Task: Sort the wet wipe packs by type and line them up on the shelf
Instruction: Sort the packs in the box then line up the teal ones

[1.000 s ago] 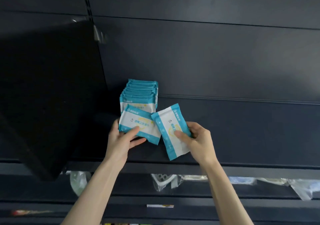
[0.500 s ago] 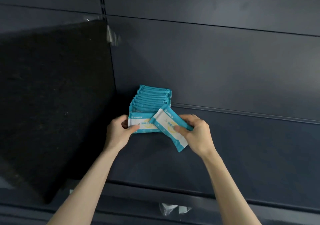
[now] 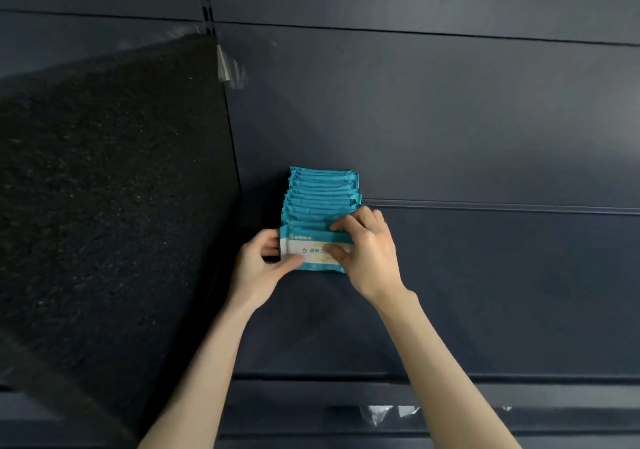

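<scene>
A row of teal plastic wet wipe packs [image 3: 322, 192] stands on the dark metal shelf [image 3: 485, 292], running forward from its back edge, just right of a black speckled side panel [image 3: 114, 189]. The front pack [image 3: 313, 256] is held between the left hand [image 3: 258, 272] and the right hand [image 3: 370, 254].

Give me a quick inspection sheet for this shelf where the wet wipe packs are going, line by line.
Surface: dark blue shelf, with the packs beside its left end.
Job's things: row of teal packs standing one behind another, running back to the back wall; front pack upright at the near end.
Clutter: nothing seen.
Hands: left hand and right hand both grip the front pack.
Cables: nothing seen.
Surroundings: black panel at left; clear plastic bags on a lower level.
</scene>
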`<state>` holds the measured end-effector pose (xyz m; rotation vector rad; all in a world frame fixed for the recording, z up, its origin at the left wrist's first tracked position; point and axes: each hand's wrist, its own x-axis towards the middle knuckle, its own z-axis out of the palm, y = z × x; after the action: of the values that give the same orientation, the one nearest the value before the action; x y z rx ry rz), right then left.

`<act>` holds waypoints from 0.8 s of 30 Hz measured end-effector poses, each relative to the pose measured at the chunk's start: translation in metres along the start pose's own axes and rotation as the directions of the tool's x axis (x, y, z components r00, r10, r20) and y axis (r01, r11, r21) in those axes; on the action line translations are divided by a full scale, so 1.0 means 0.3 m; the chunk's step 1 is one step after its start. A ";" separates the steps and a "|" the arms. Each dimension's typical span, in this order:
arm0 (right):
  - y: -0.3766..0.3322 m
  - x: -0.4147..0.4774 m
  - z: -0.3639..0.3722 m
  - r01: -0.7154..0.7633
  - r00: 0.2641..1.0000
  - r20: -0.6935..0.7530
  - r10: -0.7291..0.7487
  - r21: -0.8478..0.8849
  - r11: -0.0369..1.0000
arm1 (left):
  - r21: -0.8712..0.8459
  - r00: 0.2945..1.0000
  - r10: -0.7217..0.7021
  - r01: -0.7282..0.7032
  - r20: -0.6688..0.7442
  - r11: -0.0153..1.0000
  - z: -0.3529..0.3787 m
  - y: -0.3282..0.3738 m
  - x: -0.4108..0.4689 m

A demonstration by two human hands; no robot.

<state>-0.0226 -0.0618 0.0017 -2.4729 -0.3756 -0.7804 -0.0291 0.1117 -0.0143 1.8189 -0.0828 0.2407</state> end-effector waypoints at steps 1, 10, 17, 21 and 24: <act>-0.005 -0.006 0.013 -0.008 0.999 -0.041 0.006 -0.043 0.999 | 0.008 1.000 0.015 -0.015 -0.018 1.000 0.007 -0.003 0.005; 0.032 -0.069 0.001 -0.217 0.960 0.171 0.222 -0.047 0.975 | 0.137 0.992 0.090 -0.077 -0.093 0.988 0.022 -0.036 0.014; 0.021 -0.060 0.019 -0.198 0.963 0.171 0.207 -0.068 0.978 | 0.182 0.985 0.093 -0.066 -0.145 0.981 0.014 -0.055 0.023; 0.027 -0.052 0.028 -0.201 0.961 0.170 0.219 -0.118 0.972 | 0.165 0.989 0.062 -0.040 -0.136 0.986 0.016 -0.058 0.034; 0.035 -0.045 0.032 -0.212 0.955 0.179 0.235 -0.141 0.967 | 0.186 0.996 0.054 -0.040 -0.071 0.982 0.016 -0.060 0.042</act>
<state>-0.0247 -0.0669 -0.0171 -2.6551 -0.1144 -0.4827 -0.0130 0.1126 -0.0299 1.9919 -0.0520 0.3604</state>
